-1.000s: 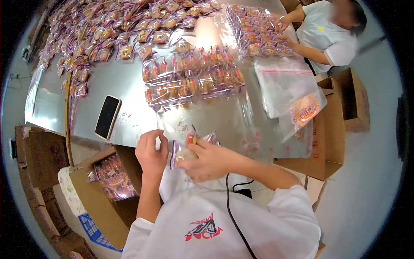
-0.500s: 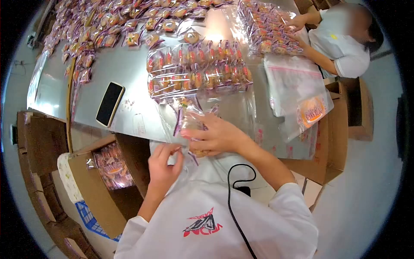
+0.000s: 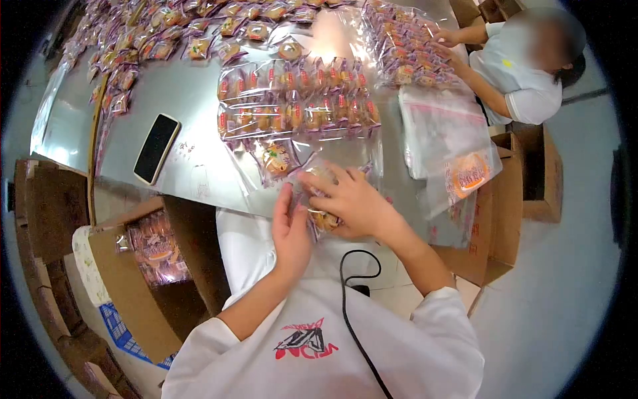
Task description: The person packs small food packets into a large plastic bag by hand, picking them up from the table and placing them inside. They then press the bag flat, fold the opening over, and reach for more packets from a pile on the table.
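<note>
At the near edge of the steel table [image 3: 186, 100], my right hand [image 3: 349, 203] grips a stack of small wrapped pastries [image 3: 319, 199] inside a large clear bag [image 3: 332, 156]. My left hand [image 3: 290, 229] presses flat against the left side of that stack, fingers together. One wrapped pastry [image 3: 276, 159] lies in the bag just above my hands. Further up, two rows of packed pastries [image 3: 296, 100] fill the same clear bag.
A black phone [image 3: 155, 147] lies left on the table. Loose wrapped pastries [image 3: 166, 33] cover the far side. A co-worker [image 3: 525, 73] at the top right handles another filled bag [image 3: 405, 46]. Empty zip bags [image 3: 448, 143] lie right. An open carton [image 3: 153, 256] stands lower left.
My left hand rose from my lap to the left side of the pastry stack. My right hand shifted the stack slightly right and down. One pastry now lies in the bag above them.
</note>
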The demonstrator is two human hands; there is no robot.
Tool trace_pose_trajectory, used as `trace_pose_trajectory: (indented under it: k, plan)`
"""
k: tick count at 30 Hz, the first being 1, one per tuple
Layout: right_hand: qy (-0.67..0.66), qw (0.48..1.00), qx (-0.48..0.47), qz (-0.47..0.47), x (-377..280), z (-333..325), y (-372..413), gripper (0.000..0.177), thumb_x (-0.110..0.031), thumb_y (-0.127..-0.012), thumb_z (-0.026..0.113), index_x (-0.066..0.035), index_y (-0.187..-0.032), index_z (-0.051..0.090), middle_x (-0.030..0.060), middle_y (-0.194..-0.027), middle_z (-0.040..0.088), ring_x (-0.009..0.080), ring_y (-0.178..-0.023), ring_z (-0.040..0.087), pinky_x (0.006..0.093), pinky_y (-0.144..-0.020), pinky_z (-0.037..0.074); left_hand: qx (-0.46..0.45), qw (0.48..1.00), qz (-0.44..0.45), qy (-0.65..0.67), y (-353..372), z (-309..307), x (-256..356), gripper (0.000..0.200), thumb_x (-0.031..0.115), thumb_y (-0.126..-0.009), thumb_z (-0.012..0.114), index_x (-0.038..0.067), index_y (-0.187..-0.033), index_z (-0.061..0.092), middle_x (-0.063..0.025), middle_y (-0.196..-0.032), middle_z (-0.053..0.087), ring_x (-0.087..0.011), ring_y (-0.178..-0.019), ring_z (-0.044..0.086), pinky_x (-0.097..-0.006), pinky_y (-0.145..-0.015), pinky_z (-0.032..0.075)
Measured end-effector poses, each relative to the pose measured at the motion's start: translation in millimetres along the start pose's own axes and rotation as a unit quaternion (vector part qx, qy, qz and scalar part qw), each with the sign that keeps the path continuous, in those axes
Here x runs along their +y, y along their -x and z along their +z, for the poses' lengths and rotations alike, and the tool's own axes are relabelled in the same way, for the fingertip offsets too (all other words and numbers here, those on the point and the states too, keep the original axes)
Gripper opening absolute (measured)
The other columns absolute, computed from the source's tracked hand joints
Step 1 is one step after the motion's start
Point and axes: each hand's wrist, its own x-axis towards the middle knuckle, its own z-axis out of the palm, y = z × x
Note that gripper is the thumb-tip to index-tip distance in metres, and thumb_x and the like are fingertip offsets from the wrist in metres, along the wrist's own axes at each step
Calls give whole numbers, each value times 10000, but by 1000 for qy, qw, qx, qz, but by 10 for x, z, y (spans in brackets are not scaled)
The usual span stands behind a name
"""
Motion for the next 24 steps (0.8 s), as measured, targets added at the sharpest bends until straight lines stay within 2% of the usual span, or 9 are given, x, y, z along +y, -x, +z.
trace_pose_trajectory:
  k: [1, 5, 8, 9, 12, 14, 19, 22, 24]
  plan:
    - [-20, 998, -55, 29, 24, 30, -20, 587, -245, -653, 867, -212, -1217, 710, -12, -1692, 366, 466, -1417, 447, 550, -992, 472, 31, 999, -13, 21, -57, -62, -110, 617, 15, -1034, 518, 18, -1623, 336, -180, -1637, 406, -281, -1549, 344, -398, -1251, 295]
    - [-26, 996, -59, 64, 87, 146, -77, 645, -242, -639, 869, -195, -1260, 698, 12, -1683, 375, 446, -1445, 436, 552, -1002, 470, 87, 994, 51, 47, -227, -161, -261, 738, 15, -1012, 551, 43, -1656, 190, -210, -1681, 302, -328, -1534, 345, -408, -1235, 316]
    - [-46, 994, -58, 84, 81, 232, -190, 663, -236, -637, 861, -175, -1274, 690, 39, -1678, 383, 428, -1484, 405, 575, -1033, 457, 100, 987, 127, 6, -426, -164, -183, 759, -29, -1006, 563, 11, -1653, 169, -215, -1658, 294, -271, -1399, 470, -354, -1093, 454]
    - [-46, 994, -61, 82, 96, 242, -238, 668, -233, -638, 857, -168, -1281, 685, 48, -1681, 378, 425, -1501, 387, 589, -1049, 452, 128, 987, 94, 18, -476, -101, -37, 799, 13, -1002, 635, 4, -1645, 161, -197, -1641, 303, -246, -1240, 564, -324, -950, 522]
    - [-97, 993, -26, 62, 250, 397, -260, 696, -243, -644, 852, -163, -1309, 666, 69, -1659, 414, 434, -1560, 299, 614, -1131, 408, 164, 984, 73, -13, -728, -97, 37, 820, 86, -995, 701, 3, -1630, 189, -184, -1581, 397, -190, -1063, 624, -295, -826, 543]
    - [-139, 989, 50, 24, 302, 463, -247, 710, -256, -637, 860, -169, -1315, 668, 76, -1638, 443, 434, -1562, 300, 602, -1156, 394, 116, 992, -2, 47, -792, -168, 107, 736, 140, -993, 737, -27, -1571, 314, -128, -1313, 587, -106, -848, 615, -268, -652, 545]
    - [-94, 989, 117, 17, 355, 504, -201, 741, -280, -629, 889, -209, -1326, 646, 96, -1621, 440, 416, -1461, 422, 582, -1118, 407, 63, 998, -27, 12, -803, -343, 0, 605, 107, -1016, 705, 15, -1525, 392, -114, -1194, 625, -161, -927, 657, -322, -765, 621]
    - [-51, 975, 203, 72, 328, 568, -211, 739, -206, -601, 894, -183, -1310, 686, 85, -1517, 537, 391, -1428, 454, 568, -1129, 415, 125, 984, 42, 119, -657, -355, 6, 553, 94, -1022, 693, 26, -1490, 405, -111, -1215, 591, -163, -999, 640, -345, -839, 630]
    - [-40, 968, 233, 79, 340, 626, -266, 748, -196, -611, 885, -196, -1330, 680, 81, -1495, 549, 375, -1366, 485, 556, -1114, 418, 167, 973, 133, 87, -643, -358, -131, 438, 80, -1030, 682, 42, -1391, 437, -90, -1242, 538, -158, -1083, 606, -316, -920, 577]
